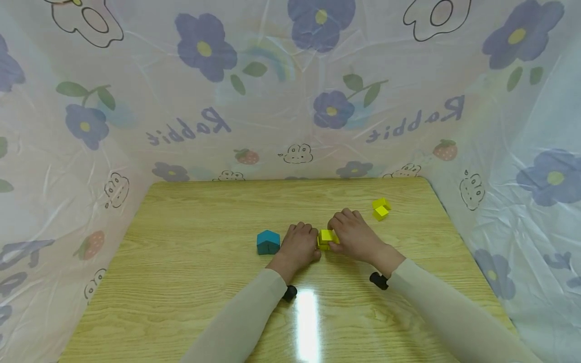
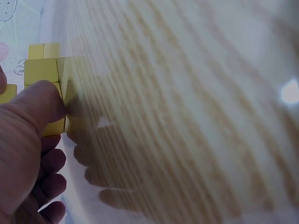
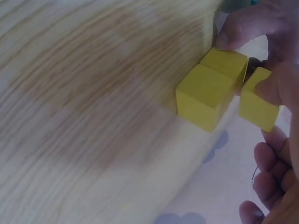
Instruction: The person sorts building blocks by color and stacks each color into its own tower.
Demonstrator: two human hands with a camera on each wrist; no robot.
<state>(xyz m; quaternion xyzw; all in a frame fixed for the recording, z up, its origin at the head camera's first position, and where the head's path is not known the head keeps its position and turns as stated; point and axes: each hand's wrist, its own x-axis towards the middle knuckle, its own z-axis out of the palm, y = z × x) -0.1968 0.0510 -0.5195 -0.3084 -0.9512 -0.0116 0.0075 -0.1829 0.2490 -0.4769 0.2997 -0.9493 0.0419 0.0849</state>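
Note:
Small yellow blocks stand on the wooden table between the two hands. My left hand grips them from the left; in the left wrist view its thumb lies across the near face of a yellow block. Two adjoining yellow cubes show in the right wrist view, the left hand's thumb touching the farther one. My right hand pinches another yellow block, held just off those cubes. To the left of my left hand sits a blue house-shaped block piece.
Two more yellow blocks lie at the table's back right. A patterned cloth with flowers and rabbits surrounds the wooden table at the back and sides. Light glares off the table's front.

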